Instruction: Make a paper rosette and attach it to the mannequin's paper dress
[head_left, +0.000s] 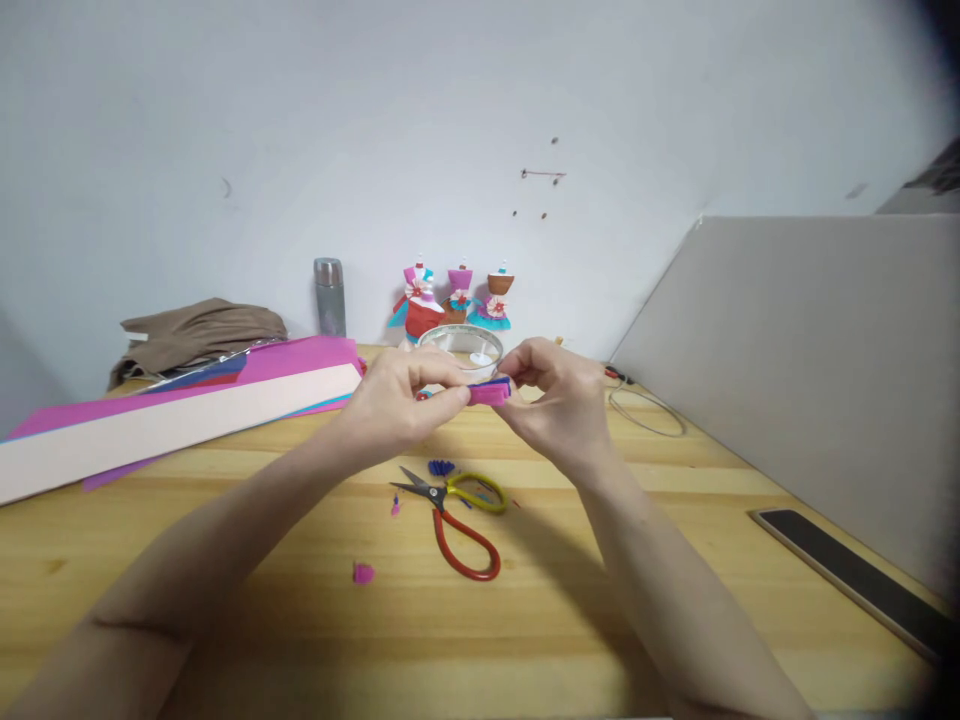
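Between my two hands is a small folded strip of pink and dark blue material [489,392], like felt or crepe paper. My left hand [409,395] pinches its left end between thumb and fingers. At the strip's right end, the fingers of my right hand [559,405] are closed on it too. Below them on the table lie scissors [435,495] with one red and one yellow handle, blades spread and pointing left. Dark blue scraps [441,467] sit just above the scissors, and a pink scrap [363,573] lies nearer to me.
Colored sheets [300,360] and a long pale strip [187,430] lie at left, by a brown cloth [202,335]. A flask [330,298], little dress figures [457,300] and a clear round container [461,345] stand behind. At right are a phone [847,575] and a grey panel [810,380].
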